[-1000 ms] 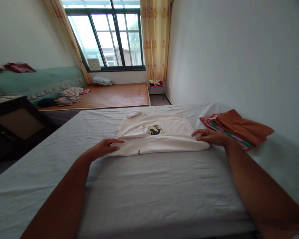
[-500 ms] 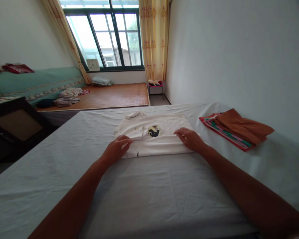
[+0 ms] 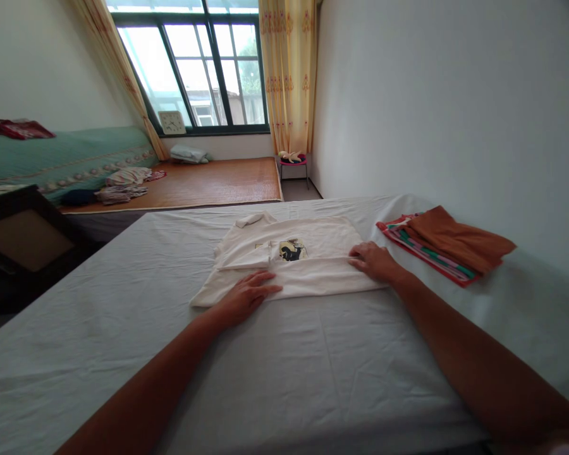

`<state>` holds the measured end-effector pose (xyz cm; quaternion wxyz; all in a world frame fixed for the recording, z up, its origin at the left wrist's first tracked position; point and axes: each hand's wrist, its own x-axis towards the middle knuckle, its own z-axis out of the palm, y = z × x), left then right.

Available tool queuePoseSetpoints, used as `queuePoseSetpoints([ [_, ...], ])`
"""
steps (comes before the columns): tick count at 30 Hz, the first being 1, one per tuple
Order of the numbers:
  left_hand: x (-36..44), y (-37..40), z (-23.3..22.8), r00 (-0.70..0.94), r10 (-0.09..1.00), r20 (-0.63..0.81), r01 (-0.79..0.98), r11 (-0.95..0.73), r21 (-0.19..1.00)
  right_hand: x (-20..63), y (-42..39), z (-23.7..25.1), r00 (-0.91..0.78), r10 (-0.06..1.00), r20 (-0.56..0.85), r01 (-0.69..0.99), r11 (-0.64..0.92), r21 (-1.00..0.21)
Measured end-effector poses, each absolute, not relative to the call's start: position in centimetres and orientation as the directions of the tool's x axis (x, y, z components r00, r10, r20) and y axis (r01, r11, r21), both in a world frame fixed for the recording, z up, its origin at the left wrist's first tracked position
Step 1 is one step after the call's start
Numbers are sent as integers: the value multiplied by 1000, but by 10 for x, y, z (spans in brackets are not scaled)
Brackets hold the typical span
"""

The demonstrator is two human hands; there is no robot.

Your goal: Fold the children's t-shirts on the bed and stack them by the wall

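Both arms reach forward, outstretched. The left hand (image 3: 246, 295) lies flat, palm down, fingers extended; the right hand (image 3: 373, 260) rests flat, fingers slightly spread.

My left hand (image 3: 246, 296) and right hand (image 3: 373, 261) are bare, no rings or watch showing. Both forearms, entering from six o'clock, are bare too, no sleeves in sight.

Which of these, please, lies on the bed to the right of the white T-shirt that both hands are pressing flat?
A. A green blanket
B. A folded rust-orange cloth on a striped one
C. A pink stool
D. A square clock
B: the folded rust-orange cloth lies on a striped cloth by the wall, just right of the white T-shirt under the left hand and right hand.
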<state>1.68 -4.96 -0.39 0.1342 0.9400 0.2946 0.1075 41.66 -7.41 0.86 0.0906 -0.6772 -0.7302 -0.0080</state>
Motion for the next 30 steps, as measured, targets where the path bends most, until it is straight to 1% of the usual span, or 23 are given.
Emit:
queuePoseSetpoints([
  [2, 18, -50, -4, 807, 580, 108, 525, -790, 316, 425, -74, 10, -34, 991, 129, 991, 50, -128],
  [4, 18, -50, -4, 810, 576, 109, 521, -793, 315, 426, -73, 11, 0, 988, 156, 993, 19, -119],
  [6, 19, -50, -4, 811, 573, 117, 517, -796, 313, 421, -73, 11, 34, 978, 208, 996, -17, -82],
  [8, 19, -52, -3, 809, 577, 111, 523, -793, 312, 411, -74, 11, 22, 955, 296, 999, -8, -47],
  [9, 20, -52, -2, 806, 583, 101, 531, -788, 311, 404, -75, 11, -16, 939, 344, 998, 33, -44],
  [11, 20, -54, 1, 796, 600, 79, 553, -774, 307, 385, -78, 8, -162, 906, 391, 975, 209, -81],
  [13, 20, -55, 2, 782, 619, 73, 574, -762, 301, 364, -81, 2, -366, 864, 345, 888, 435, -148],
  [14, 20, -54, 2, 776, 626, 80, 581, -758, 297, 354, -82, -1, -452, 838, 306, 839, 516, -173],
  [16, 18, -52, 1, 762, 640, 102, 594, -753, 283, 339, -84, -9, -542, 808, 230, 790, 583, -188],
  [18, 13, -48, -1, 748, 654, 113, 613, -746, 260, 334, -84, -14, -537, 826, 172, 808, 562, -177],
  [22, 0, -40, -2, 709, 698, 94, 669, -709, 222, 354, -79, -18, -434, 895, 106, 881, 446, -155],
  [25, -10, -35, 0, 683, 722, 112, 694, -688, 212, 379, -72, -21, -307, 947, 99, 942, 316, -108],
  [30, -18, -27, -3, 653, 725, 220, 684, -689, 240, 418, -60, -28, -69, 991, 114, 996, 74, -40],
])
